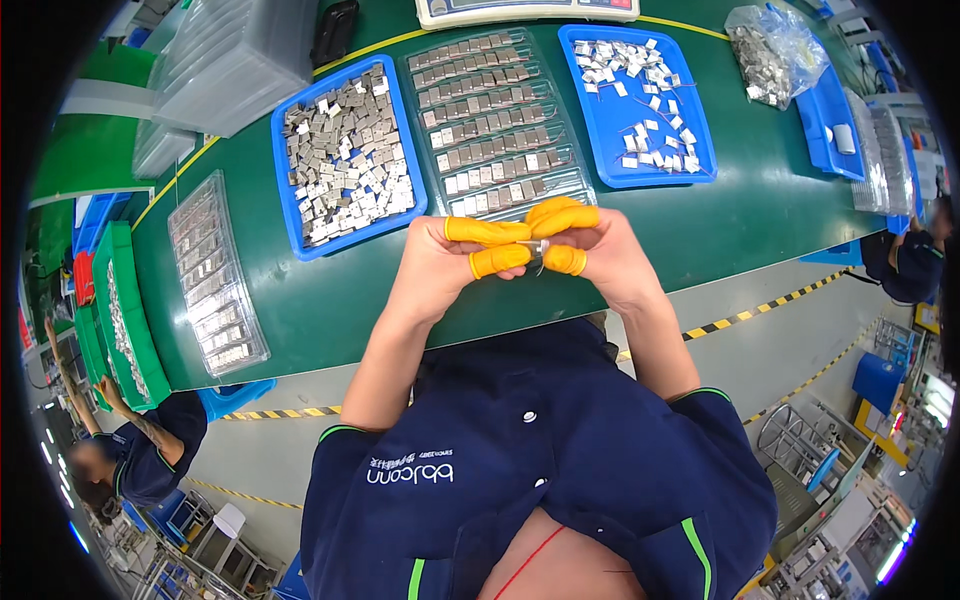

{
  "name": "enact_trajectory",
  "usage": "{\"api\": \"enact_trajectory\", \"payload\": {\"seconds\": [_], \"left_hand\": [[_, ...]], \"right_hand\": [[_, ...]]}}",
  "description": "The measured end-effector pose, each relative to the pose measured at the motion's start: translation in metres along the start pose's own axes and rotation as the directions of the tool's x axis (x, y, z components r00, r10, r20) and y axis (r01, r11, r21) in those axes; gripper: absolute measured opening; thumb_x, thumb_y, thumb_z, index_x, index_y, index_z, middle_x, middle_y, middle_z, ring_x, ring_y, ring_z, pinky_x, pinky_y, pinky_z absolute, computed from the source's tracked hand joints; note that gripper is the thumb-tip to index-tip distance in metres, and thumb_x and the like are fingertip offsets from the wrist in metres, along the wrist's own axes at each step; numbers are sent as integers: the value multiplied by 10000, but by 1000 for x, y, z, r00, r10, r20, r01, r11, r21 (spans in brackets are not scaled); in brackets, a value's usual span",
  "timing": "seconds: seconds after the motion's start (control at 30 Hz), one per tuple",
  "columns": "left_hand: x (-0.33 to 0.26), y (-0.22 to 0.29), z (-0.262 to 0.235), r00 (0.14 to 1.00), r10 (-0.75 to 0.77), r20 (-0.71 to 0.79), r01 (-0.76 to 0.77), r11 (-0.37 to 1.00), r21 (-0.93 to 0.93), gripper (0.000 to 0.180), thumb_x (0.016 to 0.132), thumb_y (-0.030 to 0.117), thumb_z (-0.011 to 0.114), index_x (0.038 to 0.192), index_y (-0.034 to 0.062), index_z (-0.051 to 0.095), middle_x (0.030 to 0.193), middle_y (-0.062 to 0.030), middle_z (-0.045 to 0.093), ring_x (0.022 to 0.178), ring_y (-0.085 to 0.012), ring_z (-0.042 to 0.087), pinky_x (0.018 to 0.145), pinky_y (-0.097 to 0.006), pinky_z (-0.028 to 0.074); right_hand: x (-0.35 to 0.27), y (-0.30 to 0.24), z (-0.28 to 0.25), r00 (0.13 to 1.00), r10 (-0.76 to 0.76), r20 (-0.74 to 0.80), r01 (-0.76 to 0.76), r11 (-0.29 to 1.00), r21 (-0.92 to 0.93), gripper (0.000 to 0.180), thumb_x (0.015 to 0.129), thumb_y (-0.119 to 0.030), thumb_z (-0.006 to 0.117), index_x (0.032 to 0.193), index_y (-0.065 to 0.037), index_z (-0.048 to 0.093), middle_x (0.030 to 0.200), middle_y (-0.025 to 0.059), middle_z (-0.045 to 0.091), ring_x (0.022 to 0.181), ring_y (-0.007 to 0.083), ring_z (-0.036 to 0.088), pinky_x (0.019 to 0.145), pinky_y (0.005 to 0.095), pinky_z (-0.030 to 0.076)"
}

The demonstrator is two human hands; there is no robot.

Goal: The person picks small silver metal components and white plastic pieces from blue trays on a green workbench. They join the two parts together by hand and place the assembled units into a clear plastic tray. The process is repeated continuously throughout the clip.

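Pinched between the orange-capped fingertips of both hands is a small metal part (537, 252), held just above the near edge of the green table (330, 300). My left hand (440, 262) grips it from one side with thumb and forefinger, and my right hand (600, 250) closes on it from the other, so the two hands touch around it. How the part is shaped I cannot tell; it is mostly hidden by the finger cots (497, 261).

Just beyond my hands lies a clear ribbed tray (495, 120) with rows of grey metal pieces standing in its slots. To the left of that clear tray sits a blue tray (283, 190) heaped with loose grey plates. To the right of it sits another blue tray (640, 110) with small white and grey parts scattered thinly over its floor. Farther left of the clear tray, near the table's end, lies a long transparent tray (215, 275) of parts. Far right of it, a clear plastic bag (775, 50) holds more metal bits. Behind the clear tray, at the table's far edge, stands a pale weighing scale (525, 10).
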State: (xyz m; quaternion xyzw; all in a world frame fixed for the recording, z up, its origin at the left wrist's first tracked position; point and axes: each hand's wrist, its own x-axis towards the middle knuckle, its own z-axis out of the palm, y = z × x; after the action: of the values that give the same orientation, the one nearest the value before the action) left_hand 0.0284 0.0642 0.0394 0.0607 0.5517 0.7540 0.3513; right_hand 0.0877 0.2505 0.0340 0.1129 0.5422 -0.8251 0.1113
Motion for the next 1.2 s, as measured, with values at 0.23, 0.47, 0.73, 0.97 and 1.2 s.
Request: {"api": "enact_trajectory", "payload": {"seconds": [0.23, 0.47, 0.73, 0.97, 1.2], "left_hand": [[-7, -11, 1, 996, -59, 65, 63, 996, -61, 214, 749, 2, 690, 956, -46, 658, 819, -129, 670, 682, -163, 650, 643, -261, 535], [-3, -22, 3, 998, -63, 19, 64, 996, -64, 206, 764, 16, 681, 957, -49, 652, 841, -128, 669, 703, -161, 650, 657, -258, 535], [2, -23, 14, 996, -53, -71, 33, 966, -257, 266, 785, 21, 664, 1032, -56, 603, 867, -129, 663, 688, -156, 655, 659, -244, 542], [-1, -25, 15, 994, 23, -105, -37, 990, -133, 236, 769, -3, 670, 991, -63, 618, 837, -142, 663, 679, -173, 654, 649, -258, 543], [-5, -21, 17, 999, -3, -40, -2, 992, -123, 219, 738, -13, 696, 944, -65, 639, 795, -147, 664, 663, -178, 649, 636, -269, 535]], "right_hand": [[-8, 11, -3, 992, 97, 77, -108, 983, 148, 191, 720, -2, 715, 898, 23, 651, 938, 66, 636, 845, 134, 603, 780, 249, 479], [-10, 14, -3, 999, 18, -41, -17, 1000, 20, 194, 727, 7, 712, 909, 30, 651, 932, 78, 639, 833, 133, 606, 779, 248, 480], [-6, 12, -5, 993, -16, -113, 18, 1000, 19, 180, 786, -33, 674, 951, 37, 648, 929, 70, 644, 857, 121, 597, 797, 238, 469], [-4, 1, -7, 994, 104, -37, -104, 995, 8, 175, 771, -33, 684, 927, 38, 647, 955, 75, 631, 861, 128, 590, 794, 242, 462], [-8, 1, -12, 994, 85, 62, -88, 995, 41, 161, 737, 11, 690, 891, 37, 650, 910, 74, 637, 820, 130, 604, 759, 238, 480]]}}
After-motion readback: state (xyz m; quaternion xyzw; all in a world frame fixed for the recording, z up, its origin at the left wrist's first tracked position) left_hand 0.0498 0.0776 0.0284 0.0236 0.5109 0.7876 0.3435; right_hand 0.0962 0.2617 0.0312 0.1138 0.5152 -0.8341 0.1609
